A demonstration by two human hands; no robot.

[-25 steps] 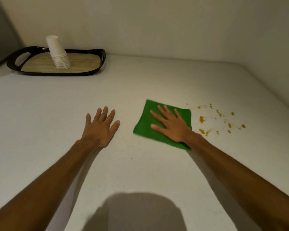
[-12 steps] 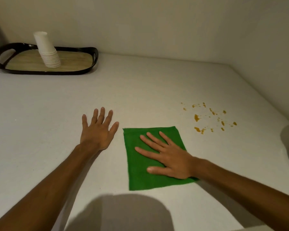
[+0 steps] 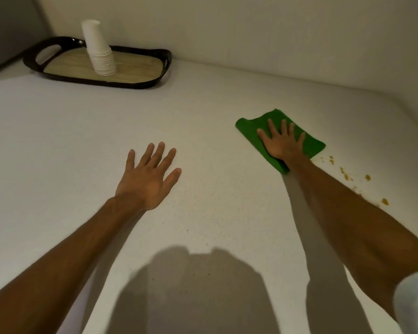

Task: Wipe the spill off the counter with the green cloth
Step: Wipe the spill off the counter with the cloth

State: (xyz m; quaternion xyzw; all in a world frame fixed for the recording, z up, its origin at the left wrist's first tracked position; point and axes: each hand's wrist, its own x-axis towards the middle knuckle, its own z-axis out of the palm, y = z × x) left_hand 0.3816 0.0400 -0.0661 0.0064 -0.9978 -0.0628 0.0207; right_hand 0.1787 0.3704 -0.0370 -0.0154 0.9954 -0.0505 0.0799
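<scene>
The green cloth lies on the white counter at the right, slightly bunched at its far edge. My right hand presses flat on it, fingers spread. Orange-brown spill drops dot the counter just right of and nearer than the cloth, beside my right forearm. My left hand rests flat on the counter at the centre left, palm down, fingers apart, holding nothing.
A black tray with a wood-look base stands at the back left against the wall and carries a leaning stack of white paper cups. Walls close the counter at the back and right.
My right hand has slid the cloth away from me and to the right, from beside my left hand to the far side of the spill. The left hand stayed flat.
</scene>
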